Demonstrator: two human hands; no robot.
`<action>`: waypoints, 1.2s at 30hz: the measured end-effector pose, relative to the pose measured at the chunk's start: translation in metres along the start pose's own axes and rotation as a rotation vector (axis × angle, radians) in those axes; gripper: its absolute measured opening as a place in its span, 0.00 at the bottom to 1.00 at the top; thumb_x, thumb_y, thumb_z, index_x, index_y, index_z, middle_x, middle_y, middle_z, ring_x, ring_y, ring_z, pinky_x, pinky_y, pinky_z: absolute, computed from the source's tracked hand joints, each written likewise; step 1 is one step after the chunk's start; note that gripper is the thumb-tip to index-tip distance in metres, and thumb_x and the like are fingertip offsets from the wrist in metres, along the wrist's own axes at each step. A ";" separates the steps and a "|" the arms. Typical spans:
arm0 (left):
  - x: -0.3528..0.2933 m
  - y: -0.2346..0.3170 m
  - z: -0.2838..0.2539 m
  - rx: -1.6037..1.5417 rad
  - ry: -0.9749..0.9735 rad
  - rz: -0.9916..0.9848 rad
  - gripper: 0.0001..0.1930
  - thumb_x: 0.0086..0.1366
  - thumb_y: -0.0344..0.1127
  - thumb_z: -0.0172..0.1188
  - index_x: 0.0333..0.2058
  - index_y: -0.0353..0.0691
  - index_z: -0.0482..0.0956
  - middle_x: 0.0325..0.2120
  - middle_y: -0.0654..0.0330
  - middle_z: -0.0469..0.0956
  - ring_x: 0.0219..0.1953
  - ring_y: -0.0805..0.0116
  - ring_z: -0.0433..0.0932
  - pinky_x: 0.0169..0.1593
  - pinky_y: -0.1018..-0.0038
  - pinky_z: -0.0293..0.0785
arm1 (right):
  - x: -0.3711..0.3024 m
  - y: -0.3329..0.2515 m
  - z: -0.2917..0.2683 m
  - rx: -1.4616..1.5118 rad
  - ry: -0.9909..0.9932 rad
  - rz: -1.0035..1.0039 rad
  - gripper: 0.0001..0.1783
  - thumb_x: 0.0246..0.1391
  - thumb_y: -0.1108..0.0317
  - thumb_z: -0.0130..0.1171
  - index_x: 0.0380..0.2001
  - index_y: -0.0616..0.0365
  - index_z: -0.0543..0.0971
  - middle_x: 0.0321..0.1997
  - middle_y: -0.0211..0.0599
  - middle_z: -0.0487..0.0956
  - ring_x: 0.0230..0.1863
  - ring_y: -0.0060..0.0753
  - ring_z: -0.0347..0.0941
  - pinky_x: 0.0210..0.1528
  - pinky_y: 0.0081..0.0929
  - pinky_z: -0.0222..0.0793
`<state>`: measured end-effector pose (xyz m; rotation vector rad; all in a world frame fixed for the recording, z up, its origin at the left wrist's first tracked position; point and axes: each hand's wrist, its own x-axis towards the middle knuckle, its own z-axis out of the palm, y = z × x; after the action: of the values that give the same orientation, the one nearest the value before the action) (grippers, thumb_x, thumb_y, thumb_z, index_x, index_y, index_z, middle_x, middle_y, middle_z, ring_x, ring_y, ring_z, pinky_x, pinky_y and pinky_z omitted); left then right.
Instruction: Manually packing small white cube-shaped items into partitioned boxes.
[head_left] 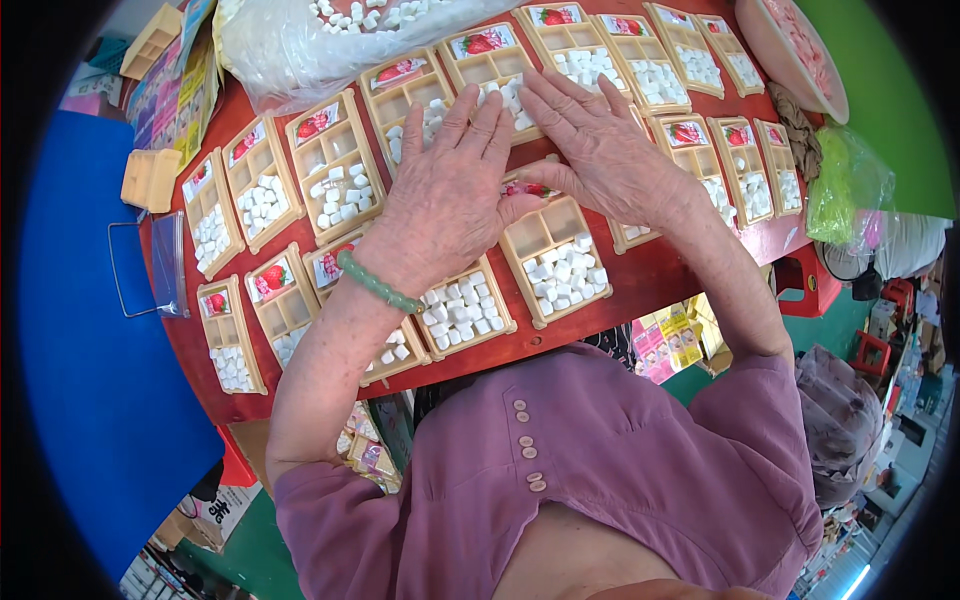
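Observation:
My left hand [440,190], with a green bead bracelet [375,285] at the wrist, lies palm down with fingers stretched over a beige divided tray [405,90] of mini marshmallows. Beside it, my right hand [610,145] has its fingers spread over the marshmallows [508,100] in the neighbouring tray. The fingertips of both hands are at the marshmallows, and the palms hide parts of the trays below. Nearer to me stands another tray [540,240], its front part full of marshmallows [565,275]. Small strawberry-pictured packets [483,42] sit in the trays' far compartments.
Several more filled trays [262,190] stand in rows on the red table [540,345]. A clear plastic bag of marshmallows [290,50] lies at the far side. A bowl of pink pieces [840,100] is at the far right, and beige trays [150,180] at the left edge.

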<state>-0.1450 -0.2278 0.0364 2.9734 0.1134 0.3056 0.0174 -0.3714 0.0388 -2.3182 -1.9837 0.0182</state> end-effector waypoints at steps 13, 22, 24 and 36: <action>0.001 -0.001 0.000 -0.041 0.012 0.022 0.37 0.65 0.57 0.54 0.63 0.35 0.62 0.65 0.50 0.61 0.70 0.50 0.54 0.68 0.42 0.49 | 0.005 0.004 -0.002 0.025 0.044 0.019 0.45 0.60 0.36 0.46 0.70 0.56 0.55 0.76 0.41 0.51 0.76 0.41 0.46 0.74 0.54 0.39; 0.000 0.000 0.001 -0.016 -0.038 0.028 0.36 0.66 0.58 0.52 0.64 0.39 0.62 0.66 0.54 0.61 0.70 0.54 0.55 0.68 0.44 0.49 | 0.008 0.006 0.004 0.028 0.008 0.033 0.44 0.60 0.38 0.49 0.70 0.53 0.56 0.75 0.38 0.53 0.75 0.40 0.48 0.74 0.55 0.41; -0.001 -0.001 0.002 -0.013 -0.026 0.031 0.36 0.66 0.58 0.52 0.64 0.38 0.62 0.66 0.54 0.61 0.70 0.54 0.55 0.68 0.43 0.49 | 0.009 0.006 0.001 0.028 0.005 0.023 0.44 0.59 0.38 0.50 0.70 0.54 0.56 0.75 0.38 0.54 0.75 0.40 0.48 0.74 0.55 0.41; 0.001 -0.016 0.000 -0.003 0.093 0.007 0.38 0.65 0.58 0.54 0.62 0.31 0.64 0.64 0.49 0.63 0.69 0.52 0.56 0.69 0.47 0.49 | 0.003 0.019 0.000 -0.074 0.090 0.037 0.42 0.62 0.41 0.49 0.70 0.55 0.56 0.74 0.40 0.56 0.75 0.43 0.48 0.74 0.51 0.39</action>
<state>-0.1450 -0.2124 0.0339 2.9575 0.1127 0.4450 0.0367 -0.3716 0.0379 -2.3553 -1.9298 -0.1568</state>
